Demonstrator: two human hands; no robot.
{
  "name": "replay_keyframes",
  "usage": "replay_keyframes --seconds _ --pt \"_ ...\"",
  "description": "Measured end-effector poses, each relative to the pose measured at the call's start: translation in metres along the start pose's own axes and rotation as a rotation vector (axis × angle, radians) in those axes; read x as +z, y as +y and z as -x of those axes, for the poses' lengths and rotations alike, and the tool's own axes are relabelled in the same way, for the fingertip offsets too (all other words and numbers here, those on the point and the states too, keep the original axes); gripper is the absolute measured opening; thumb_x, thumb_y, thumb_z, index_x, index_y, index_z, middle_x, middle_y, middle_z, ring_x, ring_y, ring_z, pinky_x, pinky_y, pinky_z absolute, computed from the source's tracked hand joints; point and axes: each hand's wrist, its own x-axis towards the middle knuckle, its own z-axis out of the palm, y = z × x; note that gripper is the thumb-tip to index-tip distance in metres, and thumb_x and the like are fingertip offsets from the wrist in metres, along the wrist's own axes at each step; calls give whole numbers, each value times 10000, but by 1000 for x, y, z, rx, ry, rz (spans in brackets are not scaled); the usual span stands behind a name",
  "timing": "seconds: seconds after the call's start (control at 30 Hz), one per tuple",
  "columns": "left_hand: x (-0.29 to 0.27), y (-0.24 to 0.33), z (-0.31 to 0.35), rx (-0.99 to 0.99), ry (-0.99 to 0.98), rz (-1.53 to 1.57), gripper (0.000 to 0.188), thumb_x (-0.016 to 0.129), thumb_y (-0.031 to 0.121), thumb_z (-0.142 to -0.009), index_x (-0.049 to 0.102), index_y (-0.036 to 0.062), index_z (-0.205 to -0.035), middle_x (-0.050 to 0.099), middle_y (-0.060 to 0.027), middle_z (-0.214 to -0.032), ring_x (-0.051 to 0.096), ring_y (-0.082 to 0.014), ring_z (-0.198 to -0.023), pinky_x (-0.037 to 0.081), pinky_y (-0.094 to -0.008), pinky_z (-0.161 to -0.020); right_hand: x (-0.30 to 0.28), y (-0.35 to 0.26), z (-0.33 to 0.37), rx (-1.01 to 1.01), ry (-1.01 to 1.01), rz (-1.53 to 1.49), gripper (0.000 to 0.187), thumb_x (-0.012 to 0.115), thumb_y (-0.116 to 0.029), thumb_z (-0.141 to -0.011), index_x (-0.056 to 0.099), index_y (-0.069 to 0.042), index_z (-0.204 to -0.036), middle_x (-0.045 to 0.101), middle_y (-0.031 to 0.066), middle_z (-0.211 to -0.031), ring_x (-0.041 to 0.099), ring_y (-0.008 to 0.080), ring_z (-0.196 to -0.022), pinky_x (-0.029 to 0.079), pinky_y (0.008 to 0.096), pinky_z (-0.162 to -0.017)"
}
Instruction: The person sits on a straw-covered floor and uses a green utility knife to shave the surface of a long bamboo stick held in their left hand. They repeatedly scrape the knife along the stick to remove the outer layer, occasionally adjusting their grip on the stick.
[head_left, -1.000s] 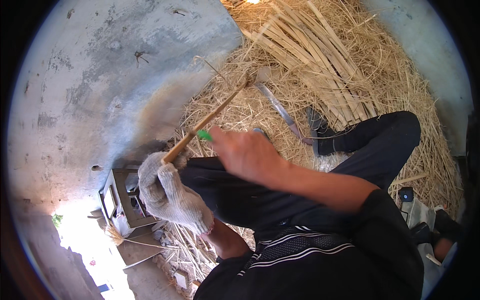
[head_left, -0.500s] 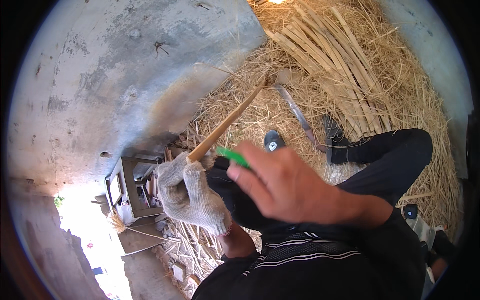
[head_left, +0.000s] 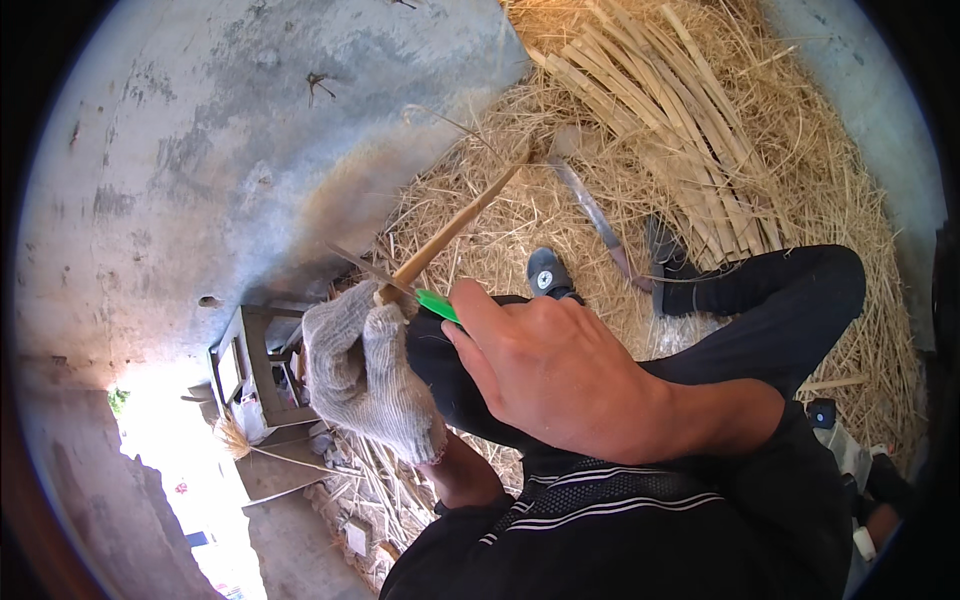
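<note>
My left hand point(head_left: 372, 372), in a grey knitted glove, is closed around the near end of a split bamboo strip point(head_left: 458, 225), which slants away up and to the right over the shavings. My bare right hand point(head_left: 575, 375) grips a knife by its green handle point(head_left: 437, 305). The knife's narrow blade point(head_left: 368, 264) lies across the strip just beyond the gloved fingers, its tip pointing toward the wall. My right palm and most of the handle are hidden by the back of that hand.
A pile of bamboo strips point(head_left: 670, 115) lies on pale shavings point(head_left: 840, 200) at the far right. A long-bladed knife point(head_left: 588, 205) rests near my shoe point(head_left: 545, 270). A wooden stool point(head_left: 262, 365) stands left, beside the grey wall point(head_left: 200, 170).
My right hand has shifted slightly left, bringing the knife blade across the strip near the glove. My left hand and the strip's near end have moved a little; both grips stay closed.
</note>
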Motion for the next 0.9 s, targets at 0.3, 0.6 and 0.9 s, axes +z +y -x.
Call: replay_keyframes --seconds 0.3,0.6,0.9 --pt "8 -2 2 -38 79 112 96 699 13 -835 649 -40 -897 666 -129 -851 617 -161 -714 522 -275 -660 20 44 -5 143 24 125 208 568 -180 -963 504 12 -1012 539 162 -499 614 371 -472 490 451 -427" --pt "9 -10 3 -47 126 161 85 662 -32 -858 619 -71 -920 603 -116 -898 659 -204 -769 595 -289 -618 29 55 -15 106 105 16 192 555 -173 -968 510 12 -995 566 208 -545 604 423 -526 491 490 -480" --pt "5 -9 5 -78 132 153 94 663 12 -883 622 -62 -922 597 -121 -915 638 -194 -792 626 -299 -639 42 89 -33 128 133 101 209 556 -213 -963 518 -13 -1007 583 211 -572 605 436 -531 505 497 -494"
